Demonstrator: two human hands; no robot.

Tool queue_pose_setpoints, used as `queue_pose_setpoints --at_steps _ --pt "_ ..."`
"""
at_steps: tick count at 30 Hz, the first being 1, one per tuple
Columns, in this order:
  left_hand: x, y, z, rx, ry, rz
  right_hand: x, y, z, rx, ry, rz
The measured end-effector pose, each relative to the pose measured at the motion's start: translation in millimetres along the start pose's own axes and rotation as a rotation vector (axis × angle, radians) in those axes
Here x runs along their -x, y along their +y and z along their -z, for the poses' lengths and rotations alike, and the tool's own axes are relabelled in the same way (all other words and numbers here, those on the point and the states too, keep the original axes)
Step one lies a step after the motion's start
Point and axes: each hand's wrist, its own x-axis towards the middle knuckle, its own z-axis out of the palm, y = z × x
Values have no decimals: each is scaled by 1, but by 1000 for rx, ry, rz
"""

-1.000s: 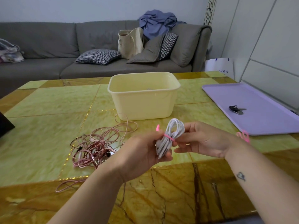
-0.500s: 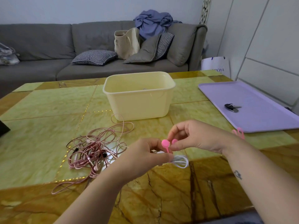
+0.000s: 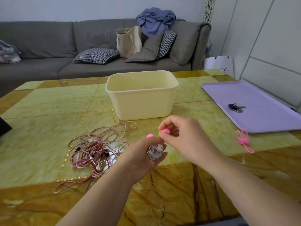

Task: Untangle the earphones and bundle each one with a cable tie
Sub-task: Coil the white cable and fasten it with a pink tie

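My left hand [image 3: 143,154] grips a coiled bundle of white earphones [image 3: 156,151] above the table's near middle. A pink cable tie [image 3: 165,131] with two round ends sticks up from the bundle. My right hand [image 3: 182,137] pinches one of those pink ends just above the coil. A tangle of pink earphones [image 3: 96,149] lies on the table to the left of my hands. Spare pink cable ties [image 3: 243,139] lie at the right, beside the purple tray.
A cream plastic tub [image 3: 141,101] stands on the green and amber table [image 3: 48,103] behind my hands. A purple tray [image 3: 263,118] at the right holds a key fob [image 3: 235,107]. A dark object [image 3: 4,128] pokes in at the left edge. A grey sofa runs behind.
The white bundle has turned from upright to end-on in my left hand. My right hand moved from the coil to the pink tie's round end and now pinches it higher up.
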Motion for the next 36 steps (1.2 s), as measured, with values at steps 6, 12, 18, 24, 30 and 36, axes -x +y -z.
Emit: queue_pose_setpoints --at_steps 6,12,18,24,30,36 --pt "0 6 4 11 -68 -64 -2 5 1 -275 43 5" --pt "2 9 4 -5 -118 -106 -4 6 5 -538 64 -40" --pt "6 9 1 39 -121 -93 -4 3 -2 -1006 83 -176" --pt "8 12 1 76 -237 -112 -4 -2 -7 -1567 -25 -360" --pt "12 17 5 -6 -375 -115 -8 13 -4 -1655 -234 -467" --pt "16 23 13 -170 -529 -158 -11 14 23 -1244 -427 -388"
